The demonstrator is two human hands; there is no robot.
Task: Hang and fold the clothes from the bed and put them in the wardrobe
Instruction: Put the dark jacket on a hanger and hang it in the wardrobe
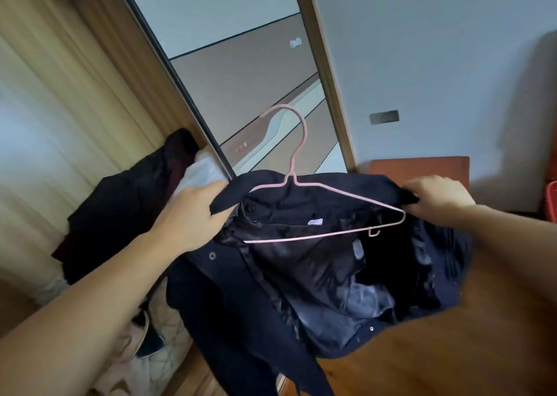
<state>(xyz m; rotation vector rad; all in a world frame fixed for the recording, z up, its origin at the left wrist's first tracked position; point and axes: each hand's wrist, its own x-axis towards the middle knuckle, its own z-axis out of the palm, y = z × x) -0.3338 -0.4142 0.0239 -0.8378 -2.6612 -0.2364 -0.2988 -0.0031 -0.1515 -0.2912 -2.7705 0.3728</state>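
In the head view, a dark jacket (pixel 301 263) is being held up before the mirrored wardrobe door (pixel 241 73), its collar being gripped by the left hand (pixel 193 214) and the right hand (pixel 437 195). A pink hanger (pixel 325 211) is lying across the open neck, long axis running hand to hand, its right end nearest the right fingers and its left end hidden under the collar. The wardrobe rail is not being shown.
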